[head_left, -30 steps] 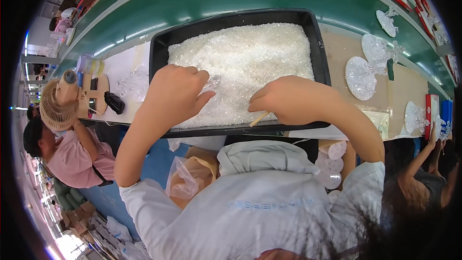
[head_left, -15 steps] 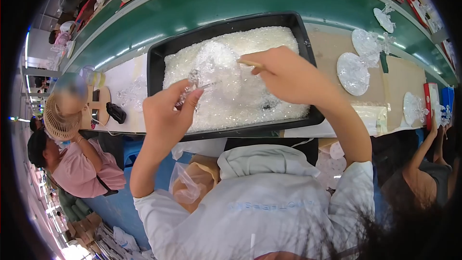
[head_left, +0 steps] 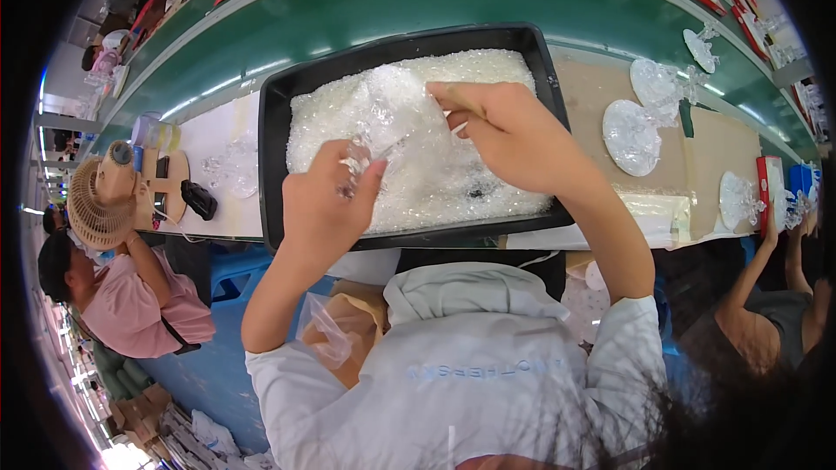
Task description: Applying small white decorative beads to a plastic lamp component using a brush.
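In front of me lies a black tray (head_left: 272,157) filled with white, sparkling granules (head_left: 496,74). My left hand (head_left: 326,209) is closed on a clear plastic piece (head_left: 383,117), tilted above the granules. The piece's far part looks rounded and coated in white sparkle, hard to tell from the granules behind. My right hand (head_left: 522,139) pinches a thin wooden-coloured stick (head_left: 468,99) just right of the piece. The stick's tip is too blurred to make out, and I cannot tell whether it touches the piece.
Clear pieces with round, sparkling discs (head_left: 632,137) stand on brown cardboard (head_left: 592,78) at right. More clear pieces (head_left: 233,165) lie left of the tray, near a beige fan (head_left: 94,200) and a black pouch (head_left: 198,199). People sit on both sides. A green panel (head_left: 418,4) runs behind.
My left hand has moved slightly right and turned, with the clear piece still in it. My right hand has tilted a little, still with the stick. The view has shifted slightly.
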`<state>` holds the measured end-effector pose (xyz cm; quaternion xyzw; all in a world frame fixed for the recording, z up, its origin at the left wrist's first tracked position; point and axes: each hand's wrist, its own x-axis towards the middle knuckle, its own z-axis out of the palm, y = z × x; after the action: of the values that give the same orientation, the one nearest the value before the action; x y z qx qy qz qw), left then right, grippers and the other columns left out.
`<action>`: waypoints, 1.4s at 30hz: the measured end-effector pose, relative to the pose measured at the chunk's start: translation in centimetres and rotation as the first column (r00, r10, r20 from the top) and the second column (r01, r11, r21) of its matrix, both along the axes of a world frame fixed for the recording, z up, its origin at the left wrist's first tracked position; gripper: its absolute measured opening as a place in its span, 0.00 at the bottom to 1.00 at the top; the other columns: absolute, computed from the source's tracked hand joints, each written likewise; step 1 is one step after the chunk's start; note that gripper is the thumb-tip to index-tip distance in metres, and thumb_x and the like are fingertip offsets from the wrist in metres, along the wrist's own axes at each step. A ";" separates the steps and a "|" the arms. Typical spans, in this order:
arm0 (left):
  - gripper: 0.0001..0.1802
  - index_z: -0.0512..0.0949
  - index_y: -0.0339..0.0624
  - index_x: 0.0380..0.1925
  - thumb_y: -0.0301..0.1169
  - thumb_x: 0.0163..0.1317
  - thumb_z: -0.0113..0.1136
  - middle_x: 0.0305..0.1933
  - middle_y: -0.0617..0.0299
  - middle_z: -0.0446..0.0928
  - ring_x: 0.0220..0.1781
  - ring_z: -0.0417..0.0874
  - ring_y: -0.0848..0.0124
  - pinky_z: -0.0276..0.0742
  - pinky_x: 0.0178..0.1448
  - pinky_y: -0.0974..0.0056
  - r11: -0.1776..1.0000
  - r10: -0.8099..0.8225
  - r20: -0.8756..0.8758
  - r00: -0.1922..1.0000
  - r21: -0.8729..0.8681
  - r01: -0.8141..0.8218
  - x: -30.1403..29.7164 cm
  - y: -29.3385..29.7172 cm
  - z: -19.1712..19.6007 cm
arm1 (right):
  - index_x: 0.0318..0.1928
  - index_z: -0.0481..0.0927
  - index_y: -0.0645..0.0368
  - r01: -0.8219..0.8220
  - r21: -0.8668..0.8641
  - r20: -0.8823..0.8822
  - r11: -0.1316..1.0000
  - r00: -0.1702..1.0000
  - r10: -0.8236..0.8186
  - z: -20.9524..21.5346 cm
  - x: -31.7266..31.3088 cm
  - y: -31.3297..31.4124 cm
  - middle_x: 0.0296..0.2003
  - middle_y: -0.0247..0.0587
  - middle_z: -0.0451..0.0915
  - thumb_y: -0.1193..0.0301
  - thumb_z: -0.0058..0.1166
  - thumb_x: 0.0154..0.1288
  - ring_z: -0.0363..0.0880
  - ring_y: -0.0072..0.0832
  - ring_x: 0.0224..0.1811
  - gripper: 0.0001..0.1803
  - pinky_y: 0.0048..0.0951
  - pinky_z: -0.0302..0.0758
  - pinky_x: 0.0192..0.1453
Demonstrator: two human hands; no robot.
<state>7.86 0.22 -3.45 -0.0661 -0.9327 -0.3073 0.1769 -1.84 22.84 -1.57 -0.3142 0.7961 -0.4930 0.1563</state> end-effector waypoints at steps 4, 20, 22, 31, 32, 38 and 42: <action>0.11 0.77 0.38 0.40 0.33 0.66 0.65 0.17 0.59 0.80 0.19 0.82 0.78 0.71 0.26 0.74 0.983 0.050 0.098 0.994 0.172 -0.067 -0.7 -0.1 0.8 | 0.65 0.71 0.66 0.158 -0.213 0.051 0.964 0.987 -0.150 -1.3 -0.6 0.1 0.52 0.50 0.81 0.84 0.37 0.65 0.81 0.32 0.47 0.28 0.31 0.76 0.58; 0.14 0.78 0.39 0.42 0.31 0.59 0.69 0.19 0.60 0.75 0.18 0.76 0.62 0.70 0.23 0.61 0.925 -0.145 -0.200 0.969 -0.376 0.061 0.1 -1.1 -1.6 | 0.76 0.51 0.61 0.037 -0.377 0.313 0.926 0.946 0.090 -2.8 -0.4 -0.2 0.73 0.48 0.59 0.87 0.34 0.57 0.56 0.36 0.77 0.42 0.37 0.54 0.78; 0.13 0.79 0.38 0.41 0.29 0.57 0.66 0.21 0.62 0.72 0.20 0.74 0.67 0.69 0.25 0.63 0.812 -0.315 -0.226 0.922 -0.567 0.138 -0.2 -1.1 -1.0 | 0.77 0.49 0.61 0.020 -0.320 0.218 0.947 0.975 0.052 -4.3 -0.9 0.4 0.74 0.49 0.58 0.87 0.33 0.56 0.54 0.37 0.78 0.44 0.38 0.49 0.79; 0.13 0.76 0.34 0.43 0.22 0.56 0.58 0.24 0.55 0.74 0.26 0.77 0.66 0.66 0.28 0.68 0.349 -0.606 -0.229 0.762 -0.937 -0.004 -1.5 -3.1 0.4 | 0.75 0.52 0.67 -0.034 -0.447 0.350 0.894 0.913 0.210 -2.9 -1.4 -0.5 0.73 0.47 0.60 0.86 0.34 0.52 0.56 0.35 0.77 0.44 0.37 0.50 0.79; 0.13 0.76 0.34 0.43 0.22 0.56 0.58 0.24 0.55 0.74 0.26 0.77 0.66 0.66 0.28 0.68 0.349 -0.609 -0.229 0.759 -0.937 -0.003 -1.6 -3.1 0.6 | 0.74 0.54 0.67 0.070 -0.404 0.242 0.912 0.970 0.033 -3.0 -2.4 -0.2 0.72 0.48 0.61 0.86 0.34 0.52 0.56 0.35 0.76 0.43 0.37 0.49 0.79; 0.12 0.76 0.34 0.43 0.23 0.57 0.58 0.25 0.50 0.77 0.26 0.78 0.66 0.66 0.28 0.68 0.262 -0.657 -0.198 0.727 -0.965 -0.026 -2.0 -3.5 0.8 | 0.73 0.59 0.64 0.180 -0.430 0.106 0.884 0.983 -0.149 -2.8 -2.9 -0.1 0.72 0.48 0.61 0.85 0.35 0.52 0.57 0.35 0.76 0.42 0.39 0.49 0.79; 0.11 0.76 0.38 0.44 0.27 0.62 0.60 0.28 0.52 0.80 0.24 0.78 0.67 0.68 0.28 0.69 0.673 -0.461 -0.202 0.864 -0.714 0.192 -1.7 -3.1 0.3 | 0.75 0.56 0.63 0.041 -0.502 0.167 0.864 0.985 0.051 -3.2 -1.5 -0.3 0.75 0.47 0.57 0.80 0.36 0.56 0.55 0.36 0.77 0.41 0.40 0.47 0.81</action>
<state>6.16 -2.88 -3.19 -0.3504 -0.9010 0.0415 0.2523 -3.29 22.57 -4.73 -0.3018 0.6223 -0.7088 0.1392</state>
